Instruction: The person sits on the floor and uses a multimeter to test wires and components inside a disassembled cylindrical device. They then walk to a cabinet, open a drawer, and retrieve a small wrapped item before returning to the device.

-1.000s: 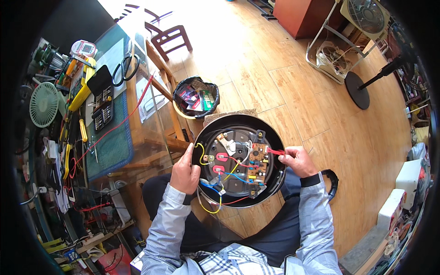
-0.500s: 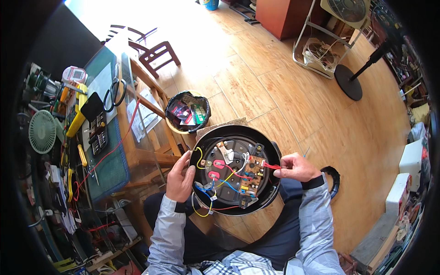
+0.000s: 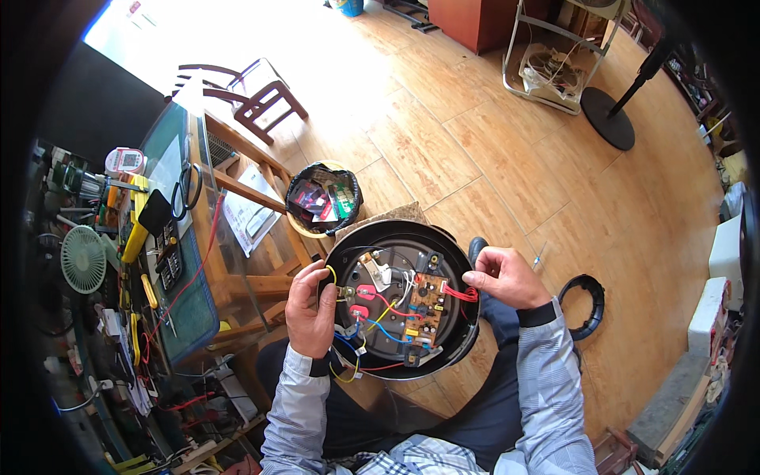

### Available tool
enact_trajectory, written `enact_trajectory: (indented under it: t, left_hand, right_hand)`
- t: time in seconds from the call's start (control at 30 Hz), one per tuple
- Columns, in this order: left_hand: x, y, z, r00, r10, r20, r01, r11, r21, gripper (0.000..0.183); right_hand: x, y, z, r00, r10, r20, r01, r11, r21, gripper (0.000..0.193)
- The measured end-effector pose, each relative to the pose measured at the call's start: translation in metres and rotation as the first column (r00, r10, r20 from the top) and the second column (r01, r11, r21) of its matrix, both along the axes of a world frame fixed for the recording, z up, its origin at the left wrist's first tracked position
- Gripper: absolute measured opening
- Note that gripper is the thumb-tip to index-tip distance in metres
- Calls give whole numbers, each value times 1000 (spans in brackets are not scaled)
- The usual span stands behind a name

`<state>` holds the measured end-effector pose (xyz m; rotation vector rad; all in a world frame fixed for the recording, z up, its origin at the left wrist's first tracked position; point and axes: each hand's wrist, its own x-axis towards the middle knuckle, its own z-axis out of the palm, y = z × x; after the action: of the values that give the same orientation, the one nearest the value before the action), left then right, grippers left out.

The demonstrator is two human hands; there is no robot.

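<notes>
A round black appliance base (image 3: 378, 355), tilted and resting above my lap, lies uncovered with its wiring showing. My left hand (image 3: 311, 317) grips its left rim, the fingertips close to a yellow-green wire (image 3: 332, 275). Inside, a brown circuit board (image 3: 427, 309) sits right of centre, with white, blue, yellow and red leads running off it. Two pink-red terminal covers (image 3: 366, 292) stand left of the board. At the right rim my right hand (image 3: 513, 277) has thumb and fingers closed together, beside a looped bundle of red wires (image 3: 461, 294); what it pinches, if anything, is hidden.
A lined waste bin (image 3: 358, 215) stands beyond the base. At left is a glass-topped table (image 3: 194, 305) with tools and a small white fan (image 3: 83, 259). A black ring (image 3: 584, 305) lies on the floor to the right, and a fan stand (image 3: 608, 119) stands farther off.
My right hand has shifted up from the red wires, which now droop in a loop near the rim. The left hand stays at the left rim. The view has swung slightly.
</notes>
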<state>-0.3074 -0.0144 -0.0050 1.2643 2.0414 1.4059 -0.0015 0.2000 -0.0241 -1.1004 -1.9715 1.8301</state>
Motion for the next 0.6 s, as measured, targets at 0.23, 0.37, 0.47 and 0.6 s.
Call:
enact_trajectory:
  t: [0.23,0.37,0.47,0.6]
  left_hand:
    - [4,14,12,985,6,-170,-19,997,-73,27]
    - [12,23,21,976,103,-189,-120,990,-79,26]
    - [13,31,26,955,47,-292,-65,997,-51,23]
    - [13,46,23,920,-69,-386,55,997,-46,19]
  right_hand:
    - [-4,-1,9,998,1,60,-5,998,60,28]
    - [-5,-1,12,998,-14,63,11,999,51,27]
    - [-6,-2,14,999,-25,31,22,997,77,27]
    - [-8,-2,16,999,-31,37,27,995,101,27]
